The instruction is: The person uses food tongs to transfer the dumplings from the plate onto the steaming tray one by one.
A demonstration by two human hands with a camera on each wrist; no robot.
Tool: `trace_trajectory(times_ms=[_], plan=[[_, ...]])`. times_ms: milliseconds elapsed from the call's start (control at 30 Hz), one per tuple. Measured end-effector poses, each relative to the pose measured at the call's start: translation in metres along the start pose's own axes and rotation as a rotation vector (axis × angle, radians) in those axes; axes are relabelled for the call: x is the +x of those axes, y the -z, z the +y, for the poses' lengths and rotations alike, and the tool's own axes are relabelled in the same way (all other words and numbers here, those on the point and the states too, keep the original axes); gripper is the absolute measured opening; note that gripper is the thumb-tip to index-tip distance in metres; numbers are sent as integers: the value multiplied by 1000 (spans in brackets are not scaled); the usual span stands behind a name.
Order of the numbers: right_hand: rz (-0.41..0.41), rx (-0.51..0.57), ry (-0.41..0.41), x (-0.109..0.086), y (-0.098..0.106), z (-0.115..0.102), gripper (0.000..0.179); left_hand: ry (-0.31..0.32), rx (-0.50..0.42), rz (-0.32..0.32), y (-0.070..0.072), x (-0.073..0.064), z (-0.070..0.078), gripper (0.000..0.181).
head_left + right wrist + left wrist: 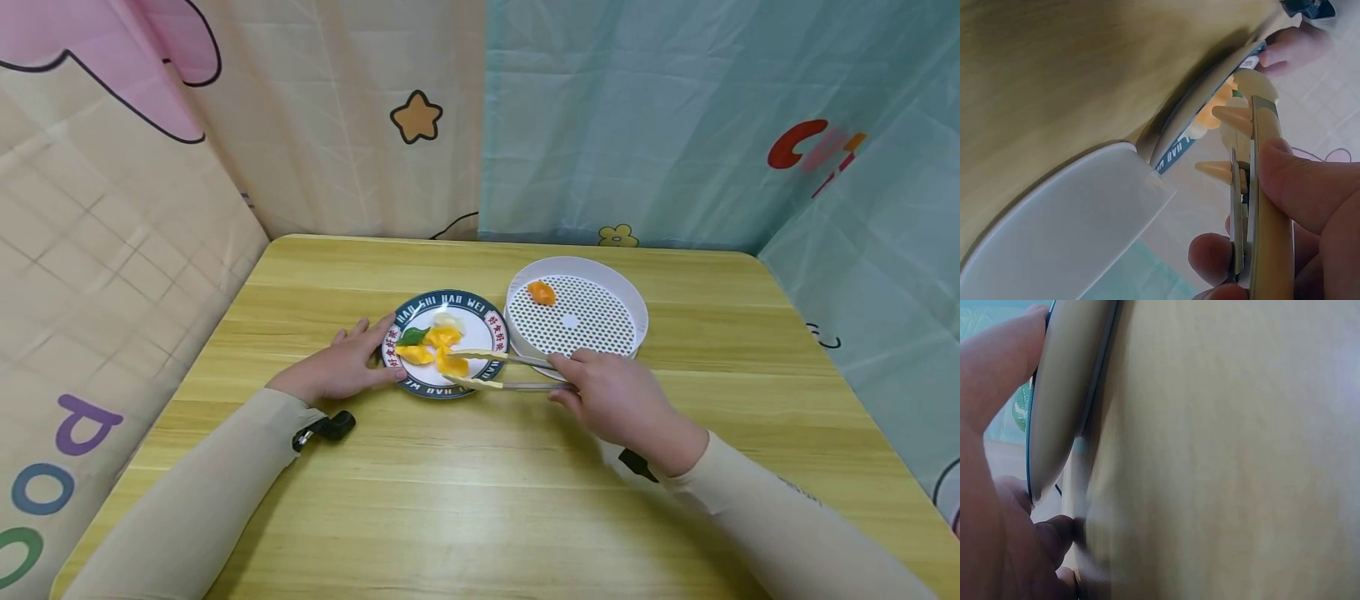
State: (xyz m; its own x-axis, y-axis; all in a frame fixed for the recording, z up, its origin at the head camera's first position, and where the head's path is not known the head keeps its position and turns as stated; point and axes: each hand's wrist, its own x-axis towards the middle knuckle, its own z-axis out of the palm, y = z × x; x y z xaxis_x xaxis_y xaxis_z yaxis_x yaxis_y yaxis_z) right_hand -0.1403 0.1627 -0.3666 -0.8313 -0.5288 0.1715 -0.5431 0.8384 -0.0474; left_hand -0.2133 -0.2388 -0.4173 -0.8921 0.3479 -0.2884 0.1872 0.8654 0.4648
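My right hand point(618, 400) grips a pair of tongs point(517, 385) with metal arms and pale yellow tips. Those tips reach over the plate point(491, 325), one on each side of a yellow dumpling point(450, 364). Two more yellow dumplings point(415, 354), a whitish piece point(447, 320) and a green leaf-shaped piece point(412, 336) lie on the plate. My left hand point(348, 364) touches the plate's left rim, thumb and index finger spread along it. From the left wrist, the plate's edge point(1063, 394) shows between thumb and fingers.
Right of the plate stands a white round steamer tray point(637, 317) with a perforated base, holding one orange dumpling point(542, 293). Its wall point(1066, 219) is close beside the plate in the right wrist view. Printed curtains point(675, 125) hang behind the wooden table point(450, 500).
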Motion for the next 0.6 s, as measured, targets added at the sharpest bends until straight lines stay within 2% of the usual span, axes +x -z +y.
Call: trace_trajectory(times_ms=[300, 600], plan=[[43, -74, 26, 1, 1, 0, 44, 5, 9, -3, -1, 0, -1, 111], [20, -93, 37, 4, 5, -3, 45, 11, 5, -9, 1, -2, 2, 112]])
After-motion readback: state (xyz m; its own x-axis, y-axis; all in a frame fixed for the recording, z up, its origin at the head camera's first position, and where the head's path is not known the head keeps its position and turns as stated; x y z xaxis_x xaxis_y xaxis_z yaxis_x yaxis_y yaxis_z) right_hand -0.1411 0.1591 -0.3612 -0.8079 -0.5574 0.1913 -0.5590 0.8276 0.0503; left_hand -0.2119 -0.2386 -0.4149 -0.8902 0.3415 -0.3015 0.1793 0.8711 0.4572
